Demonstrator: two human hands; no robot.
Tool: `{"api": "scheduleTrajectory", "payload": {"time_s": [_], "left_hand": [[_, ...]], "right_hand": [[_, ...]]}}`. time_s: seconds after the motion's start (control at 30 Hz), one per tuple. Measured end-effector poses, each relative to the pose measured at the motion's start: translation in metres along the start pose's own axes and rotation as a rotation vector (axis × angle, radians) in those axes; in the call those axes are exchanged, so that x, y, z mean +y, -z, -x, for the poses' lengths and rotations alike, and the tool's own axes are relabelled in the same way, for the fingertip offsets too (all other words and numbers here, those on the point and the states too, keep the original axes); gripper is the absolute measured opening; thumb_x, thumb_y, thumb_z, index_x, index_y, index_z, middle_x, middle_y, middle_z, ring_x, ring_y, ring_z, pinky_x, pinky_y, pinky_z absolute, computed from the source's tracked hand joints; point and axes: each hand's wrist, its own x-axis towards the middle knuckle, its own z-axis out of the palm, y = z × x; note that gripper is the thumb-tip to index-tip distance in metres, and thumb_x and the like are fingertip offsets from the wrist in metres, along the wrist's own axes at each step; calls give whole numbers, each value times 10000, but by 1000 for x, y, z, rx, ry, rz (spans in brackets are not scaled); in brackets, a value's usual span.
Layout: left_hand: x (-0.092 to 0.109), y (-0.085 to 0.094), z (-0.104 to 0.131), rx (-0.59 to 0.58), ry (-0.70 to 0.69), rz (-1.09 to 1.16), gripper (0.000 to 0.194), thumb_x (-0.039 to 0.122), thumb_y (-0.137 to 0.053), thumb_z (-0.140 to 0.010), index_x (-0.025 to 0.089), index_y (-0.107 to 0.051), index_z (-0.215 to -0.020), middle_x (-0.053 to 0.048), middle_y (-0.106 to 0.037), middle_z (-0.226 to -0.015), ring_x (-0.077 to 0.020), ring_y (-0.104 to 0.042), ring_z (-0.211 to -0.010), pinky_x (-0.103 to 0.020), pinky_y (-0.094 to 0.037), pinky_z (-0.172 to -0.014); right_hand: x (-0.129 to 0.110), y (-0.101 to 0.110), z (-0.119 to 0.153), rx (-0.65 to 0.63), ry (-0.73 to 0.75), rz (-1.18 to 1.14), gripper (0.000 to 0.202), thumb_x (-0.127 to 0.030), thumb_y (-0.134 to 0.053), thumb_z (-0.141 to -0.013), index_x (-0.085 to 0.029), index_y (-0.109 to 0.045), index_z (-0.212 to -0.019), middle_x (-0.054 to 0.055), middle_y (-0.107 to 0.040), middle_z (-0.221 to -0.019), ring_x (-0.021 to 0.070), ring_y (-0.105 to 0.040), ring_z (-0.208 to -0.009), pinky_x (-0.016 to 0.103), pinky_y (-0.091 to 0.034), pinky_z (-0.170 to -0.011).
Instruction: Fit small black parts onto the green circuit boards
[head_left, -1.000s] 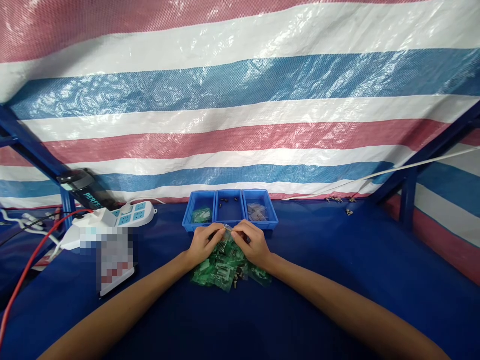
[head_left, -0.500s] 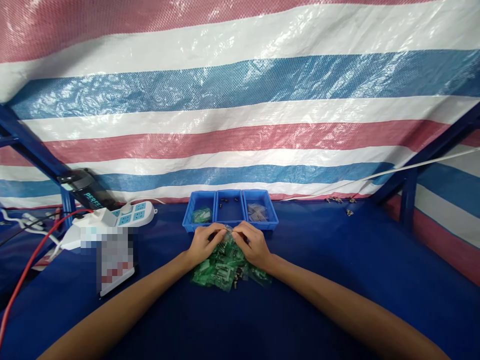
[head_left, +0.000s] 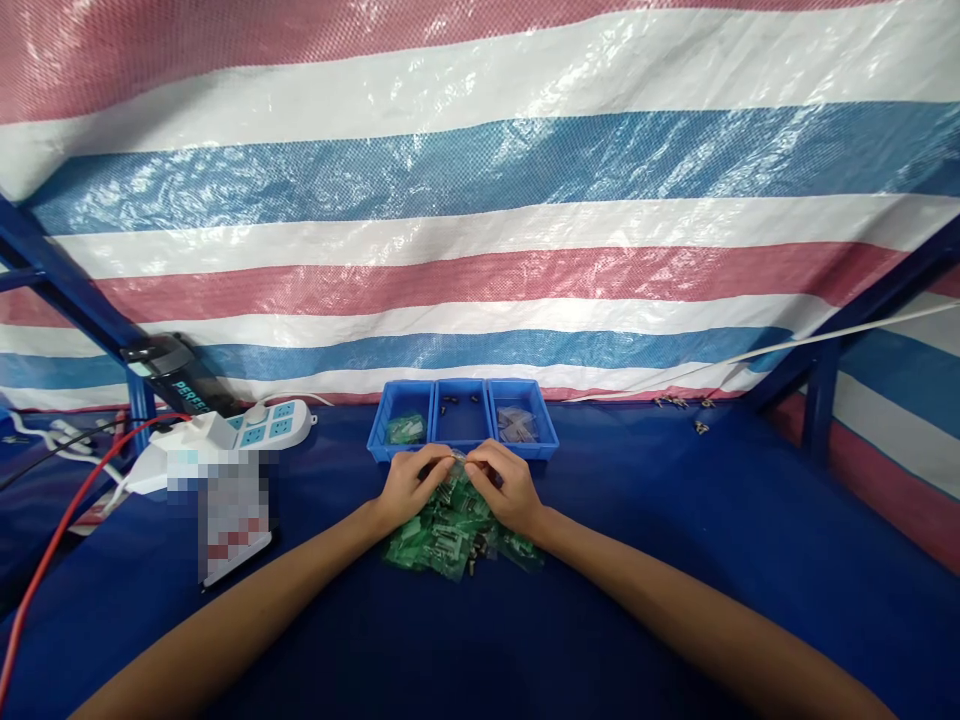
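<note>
My left hand (head_left: 409,487) and my right hand (head_left: 508,487) meet just in front of the blue bins, thumbs and fingers pinched together. Between their fingertips is a small clear plastic bag (head_left: 459,457), mostly covered by the fingers; its contents are too small to make out. Under and in front of both hands lies a pile of green-tinted plastic bags (head_left: 442,545) with small metal parts showing through. A few loose dark and brassy parts (head_left: 475,550) lie at the pile's front edge.
Behind my hands stand three blue bins: the left bin (head_left: 373,440) holds a green bag, the middle bin (head_left: 461,425) small dark pieces, the right bin (head_left: 553,440) clear bags. A power strip (head_left: 277,425), black bottle (head_left: 180,375) and blurred phone-like object (head_left: 236,520) lie left. Small parts (head_left: 701,427) lie far right.
The view has shifted very slightly. Both hands keep their pinch in nearly the same place, with only a small shift of the clear plastic at the fingertips.
</note>
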Motion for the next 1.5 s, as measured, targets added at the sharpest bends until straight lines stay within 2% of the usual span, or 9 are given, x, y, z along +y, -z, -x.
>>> {"api": "scheduleTrajectory", "payload": {"time_s": [0.23, 0.4, 0.73, 1.07, 1.4, 1.5], "left_hand": [[3, 1, -2, -21, -16, -59, 174, 275, -519, -903, 144, -633, -907, -5, -656, -647, -104, -607, -548, -194, -465, -556], [3, -1, -3, -3, -49, -70, 182, 287, -536, -892, 137, -639, -879, 0, -644, -599, -100, -584, -502, -186, -436, -503], [4, -1, -3, 30, -42, -64, 166, 284, -542, -888, 145, -631, -866, 5, -646, -609, -99, -591, -522, -186, -445, -518], [0, -1, -1, 13, 5, -11, 145, 253, -523, -901, 141, -614, -912, -8, -656, -654, -108, -608, -554, -194, -462, -544], [0, 0, 0, 35, 47, 77, 142, 253, -493, -916, 155, -580, -970, 7, -633, -637, -100, -583, -525, -193, -452, -519], [1, 0, -1, 30, 26, 70, 137, 241, -478, -922, 157, -584, -941, 8, -626, -633, -89, -554, -500, -194, -440, -518]], "right_hand": [[-5, 3, -1, 31, -20, 31, 160, -279, -479, -916, -174, -586, -860, 27, -527, -717, 126, -483, -582, 264, -413, -549], [-3, 2, -1, 35, -27, 50, 167, -287, -474, -919, -177, -582, -856, 21, -524, -704, 122, -478, -573, 261, -417, -546], [-3, 1, -1, 16, -20, 48, 154, -287, -492, -907, -178, -579, -843, 18, -525, -696, 114, -481, -556, 253, -417, -535], [-8, 9, -18, -136, -92, 54, 179, -302, -513, -893, -169, -599, -810, 14, -523, -694, 107, -478, -571, 229, -402, -536], [-26, 35, -42, -318, -161, 121, 211, -294, -498, -898, -166, -611, -774, 11, -570, -708, 102, -504, -604, 226, -395, -581], [-27, 44, -50, -320, -185, 168, 213, -287, -496, -892, -166, -614, -762, 13, -601, -714, 106, -513, -608, 229, -390, -583]]}}
